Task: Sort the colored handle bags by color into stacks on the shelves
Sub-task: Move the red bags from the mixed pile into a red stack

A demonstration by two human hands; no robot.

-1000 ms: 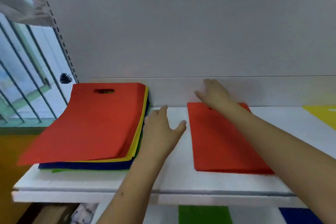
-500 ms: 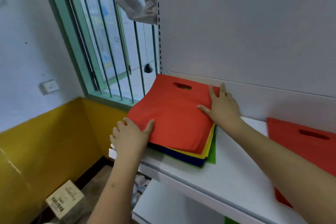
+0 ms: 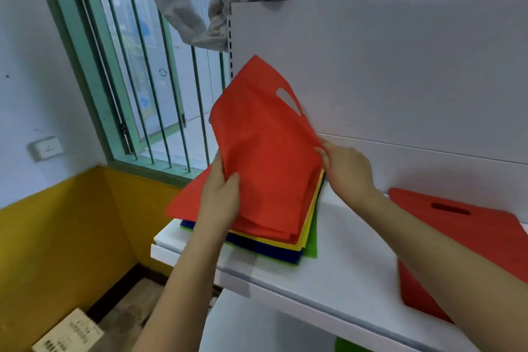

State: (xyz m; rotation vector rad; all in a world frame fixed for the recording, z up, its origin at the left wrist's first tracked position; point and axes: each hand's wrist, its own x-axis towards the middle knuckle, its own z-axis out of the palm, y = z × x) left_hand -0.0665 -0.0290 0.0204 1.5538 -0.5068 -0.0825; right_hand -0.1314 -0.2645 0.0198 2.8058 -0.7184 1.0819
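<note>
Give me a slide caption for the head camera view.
Both hands lift a red bag off the mixed stack.

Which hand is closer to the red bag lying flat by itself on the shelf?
Right. The right hand pinches the lifted red bag's edge, just left of the flat red bag. The left hand grips the lifted bag's far side, farther away.
</note>
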